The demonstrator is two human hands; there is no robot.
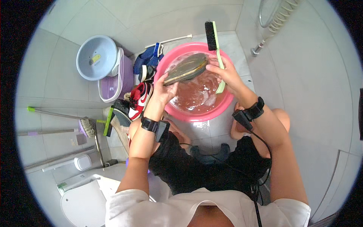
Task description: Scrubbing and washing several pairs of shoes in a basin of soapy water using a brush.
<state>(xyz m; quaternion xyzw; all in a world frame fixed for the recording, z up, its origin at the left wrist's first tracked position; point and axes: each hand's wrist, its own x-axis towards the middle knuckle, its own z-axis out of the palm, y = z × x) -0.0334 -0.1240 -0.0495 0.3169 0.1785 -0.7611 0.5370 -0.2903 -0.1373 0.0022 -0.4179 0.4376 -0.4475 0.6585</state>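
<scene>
A dark grey-green shoe (185, 70) with a tan stripe along its edge is tilted above a pink basin (175, 114) of murky, sudsy water (198, 94). My left hand (163, 92) grips its near left end. At the far right end, the fingers of my right hand (228, 75) touch or steady the shoe. That same hand holds a scrubbing brush (217, 56) with a light green handle; its black bristles point up and left, above the basin's rim. Exactly how the right fingers divide between brush and shoe is partly hidden.
Left of the basin lie a red-and-white sneaker (140, 100), a black shoe (146, 73) and other shoes. A blue basin (97, 58) rests on a purple bucket (126, 72). Mops lean at left near a toilet (84, 202). A coiled hose (283, 17) hangs at right.
</scene>
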